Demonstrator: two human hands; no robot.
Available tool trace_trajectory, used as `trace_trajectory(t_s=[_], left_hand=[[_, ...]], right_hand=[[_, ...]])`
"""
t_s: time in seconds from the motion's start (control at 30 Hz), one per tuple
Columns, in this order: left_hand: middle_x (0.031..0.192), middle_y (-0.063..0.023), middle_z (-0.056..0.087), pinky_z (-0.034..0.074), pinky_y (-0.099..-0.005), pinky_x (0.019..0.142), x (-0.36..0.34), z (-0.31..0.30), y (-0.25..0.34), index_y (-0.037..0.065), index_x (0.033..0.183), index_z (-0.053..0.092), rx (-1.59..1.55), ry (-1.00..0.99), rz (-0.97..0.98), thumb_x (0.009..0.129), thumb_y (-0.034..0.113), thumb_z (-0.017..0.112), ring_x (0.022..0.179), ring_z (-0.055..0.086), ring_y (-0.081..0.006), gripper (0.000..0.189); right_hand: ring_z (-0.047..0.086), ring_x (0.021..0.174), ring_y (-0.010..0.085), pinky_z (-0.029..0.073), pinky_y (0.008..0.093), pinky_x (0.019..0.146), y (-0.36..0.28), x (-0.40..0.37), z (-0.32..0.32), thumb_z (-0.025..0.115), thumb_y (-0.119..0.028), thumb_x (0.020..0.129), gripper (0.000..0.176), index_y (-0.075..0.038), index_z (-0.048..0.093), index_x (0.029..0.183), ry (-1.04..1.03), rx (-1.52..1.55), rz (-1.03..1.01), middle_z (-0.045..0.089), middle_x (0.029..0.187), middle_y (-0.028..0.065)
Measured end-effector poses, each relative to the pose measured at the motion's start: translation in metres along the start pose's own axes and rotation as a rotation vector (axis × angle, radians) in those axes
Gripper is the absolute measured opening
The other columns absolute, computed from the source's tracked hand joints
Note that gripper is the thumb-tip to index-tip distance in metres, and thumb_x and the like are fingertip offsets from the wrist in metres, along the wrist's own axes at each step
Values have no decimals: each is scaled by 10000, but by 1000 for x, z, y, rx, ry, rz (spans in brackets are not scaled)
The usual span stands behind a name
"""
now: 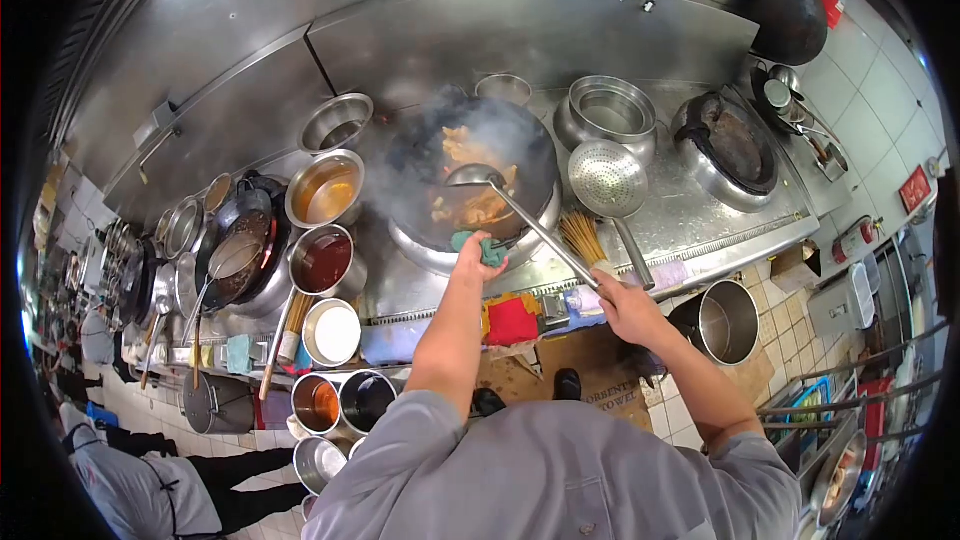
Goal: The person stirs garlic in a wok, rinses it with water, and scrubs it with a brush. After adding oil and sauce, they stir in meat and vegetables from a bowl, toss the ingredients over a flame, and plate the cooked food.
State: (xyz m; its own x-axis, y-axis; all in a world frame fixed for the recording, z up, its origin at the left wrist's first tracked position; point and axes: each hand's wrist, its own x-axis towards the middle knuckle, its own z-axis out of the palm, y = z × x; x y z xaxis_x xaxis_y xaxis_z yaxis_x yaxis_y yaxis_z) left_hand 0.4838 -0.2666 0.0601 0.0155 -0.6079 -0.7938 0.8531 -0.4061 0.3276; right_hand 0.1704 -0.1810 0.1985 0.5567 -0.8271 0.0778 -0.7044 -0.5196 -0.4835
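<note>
A large dark wok [405,180] sits on the burner ahead of me, with steam rising from it. Orange-brown pieces of food [485,208] lie inside. My left hand [480,258] is closed around a folded green cloth [490,248] at the wok's near rim; whether it grips the rim beneath is hidden. My right hand [628,305] grips the long handle of a ladle [472,175], whose bowl is in the wok among the food. Just right of the wok, a perforated strainer [608,178] rests beside a bamboo brush [582,237].
Left of the wok stand a bowl of amber liquid [326,190] and a pot of dark red liquid [321,261]. Another wok [235,260] holds a wire skimmer. At right are a metal pot [612,105] and a second burner [730,145]. A co-worker [150,490] is at lower left.
</note>
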Motion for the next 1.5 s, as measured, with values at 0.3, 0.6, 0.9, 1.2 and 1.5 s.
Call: trace_trajectory(t_s=[0.3,0.6,0.9,1.2,1.5], left_hand=[[839,-35,550,477,-406,757,-102,12,-53,143,883,533,-135,-87,27,809,267,571,803,531,-217,150],[874,-53,567,479,-411,733,-81,6,-50,149,936,533,23,-129,38,825,323,569,819,543,-218,210],[837,-31,575,475,-425,738,-123,-11,-98,155,930,551,-36,-70,72,821,244,538,796,547,-210,141],[796,-36,567,512,-354,611,-48,4,-19,132,887,534,47,-18,156,819,423,575,730,559,-198,302],[905,-99,565,467,-433,711,-25,-1,-7,112,943,544,64,-70,-32,803,421,596,862,537,-269,344]], right_hand=[[600,779,355,470,393,700,-39,-41,-156,595,-66,778,512,-113,477,1274,-332,1,57,626,851,145],[601,806,363,471,421,728,-25,37,-110,555,-144,820,384,-136,564,1204,-274,-62,-68,629,899,188],[603,796,367,460,427,715,-32,44,-62,553,-119,830,390,-111,543,1220,-34,109,-29,634,856,187],[601,827,373,473,430,734,-23,-13,-60,560,-89,812,391,-117,549,1202,-61,10,34,638,902,186],[596,856,370,474,427,744,-4,-10,-31,564,-55,809,393,-82,534,1200,-45,123,-7,637,951,175]])
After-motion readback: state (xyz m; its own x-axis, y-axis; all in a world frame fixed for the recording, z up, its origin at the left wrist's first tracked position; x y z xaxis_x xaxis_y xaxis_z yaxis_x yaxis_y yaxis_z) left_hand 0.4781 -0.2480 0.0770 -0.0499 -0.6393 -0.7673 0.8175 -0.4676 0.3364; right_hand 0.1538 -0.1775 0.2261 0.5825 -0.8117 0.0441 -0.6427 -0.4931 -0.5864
